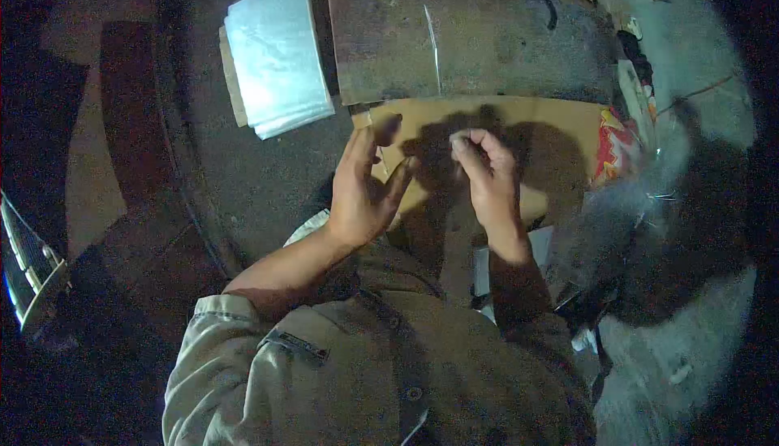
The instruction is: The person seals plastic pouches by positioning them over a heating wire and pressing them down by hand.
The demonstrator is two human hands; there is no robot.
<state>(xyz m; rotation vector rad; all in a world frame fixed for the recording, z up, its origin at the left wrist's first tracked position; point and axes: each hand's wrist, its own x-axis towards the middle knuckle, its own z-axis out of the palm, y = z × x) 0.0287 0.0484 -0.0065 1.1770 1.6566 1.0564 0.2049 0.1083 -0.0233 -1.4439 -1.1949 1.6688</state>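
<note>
My left hand (363, 190) is raised over the tan cardboard sheet (552, 158), its thumb well apart from its cupped fingers. A dark, blurred shape (389, 128) shows at the fingertips, and a thin pale strip (383, 160) runs close by them; I cannot tell whether either touches the hand. To the right, my right hand (492, 172) has thumb and forefinger pinched together; anything between them is too small to make out. Both hands are just below a worn, dark board (503, 44) that carries a narrow white sliver (432, 48) and a black curved piece (548, 9).
At upper left lies a stack of clear plastic sheets or bags (280, 60). Crumpled clear plastic (600, 211) and a red-and-yellow packet (614, 146) are at the right. A rimmed, mesh-like object (36, 275) stands at far left. The hands cast shadows on the cardboard.
</note>
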